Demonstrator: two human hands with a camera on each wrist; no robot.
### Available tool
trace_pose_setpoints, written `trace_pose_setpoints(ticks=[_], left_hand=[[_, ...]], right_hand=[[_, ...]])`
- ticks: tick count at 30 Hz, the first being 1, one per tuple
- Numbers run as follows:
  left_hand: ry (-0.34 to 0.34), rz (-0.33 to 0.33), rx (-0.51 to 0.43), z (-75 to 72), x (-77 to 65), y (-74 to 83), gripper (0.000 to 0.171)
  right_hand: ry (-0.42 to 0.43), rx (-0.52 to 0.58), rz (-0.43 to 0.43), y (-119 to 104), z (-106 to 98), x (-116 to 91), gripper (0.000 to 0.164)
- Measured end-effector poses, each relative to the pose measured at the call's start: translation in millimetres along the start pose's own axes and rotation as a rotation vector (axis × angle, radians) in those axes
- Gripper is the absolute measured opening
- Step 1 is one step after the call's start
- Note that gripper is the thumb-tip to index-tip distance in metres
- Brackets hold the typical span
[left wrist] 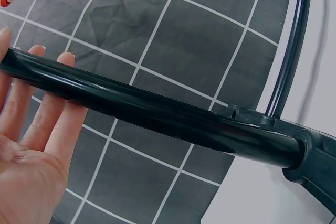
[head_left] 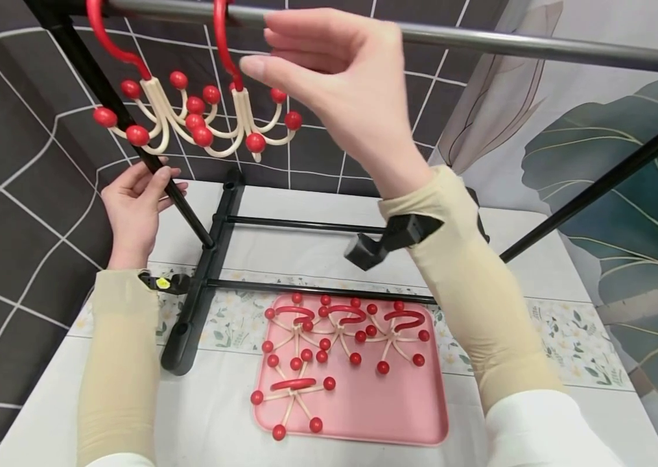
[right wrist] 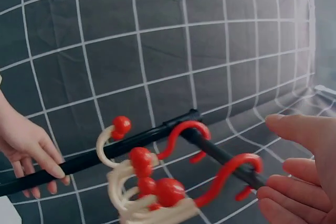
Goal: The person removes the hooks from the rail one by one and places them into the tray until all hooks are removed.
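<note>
A white tabletop [head_left: 212, 415], crossed by a floral band [head_left: 574, 340], directly bears a black rack foot [head_left: 197, 301] at left and, right of the foot, a pink tray [head_left: 389, 405] partly covering the band.

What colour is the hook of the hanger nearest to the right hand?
The hook is red; the head view shows it best.

Homelike setting, leaf-print curtain [head_left: 644, 214], floral tablecloth [head_left: 579, 347]

Red/crm hangers [head_left: 240, 107], pnk tray [head_left: 381, 405]
</note>
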State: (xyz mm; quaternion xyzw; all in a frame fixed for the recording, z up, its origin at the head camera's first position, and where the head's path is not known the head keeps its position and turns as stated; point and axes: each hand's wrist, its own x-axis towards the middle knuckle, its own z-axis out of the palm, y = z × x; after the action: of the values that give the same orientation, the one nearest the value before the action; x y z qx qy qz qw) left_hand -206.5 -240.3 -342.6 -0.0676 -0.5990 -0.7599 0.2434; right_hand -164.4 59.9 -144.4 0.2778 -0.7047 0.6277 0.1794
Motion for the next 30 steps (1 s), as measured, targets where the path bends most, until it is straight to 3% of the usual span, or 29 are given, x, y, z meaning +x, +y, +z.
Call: trace_pose_setpoints(ticks=[6, 11, 19, 30], left_hand=[[0.002, 0.004, 0.003, -0.6, 0.2, -0.1, 0.029], [0.003, -0.001, 0.001, -0.4, 0.1, -1.4, 0.029], [-0.002, 0.008, 0.004, 0.6, 0.0, -1.1, 0.029], [-0.005, 0.013, 0.015, 1.0, -0.8, -0.7, 0.028]], right_hand=[[-0.043, -0.07, 0.12, 11, 26, 11, 0.04], [-0.004, -0.077, 0.124, 18, 40, 16, 0.033], [0.083, -0.086, -0.032, 33, 41, 18, 0.019], [0.203, 0.015, -0.191, 23, 22, 12, 0.013]])
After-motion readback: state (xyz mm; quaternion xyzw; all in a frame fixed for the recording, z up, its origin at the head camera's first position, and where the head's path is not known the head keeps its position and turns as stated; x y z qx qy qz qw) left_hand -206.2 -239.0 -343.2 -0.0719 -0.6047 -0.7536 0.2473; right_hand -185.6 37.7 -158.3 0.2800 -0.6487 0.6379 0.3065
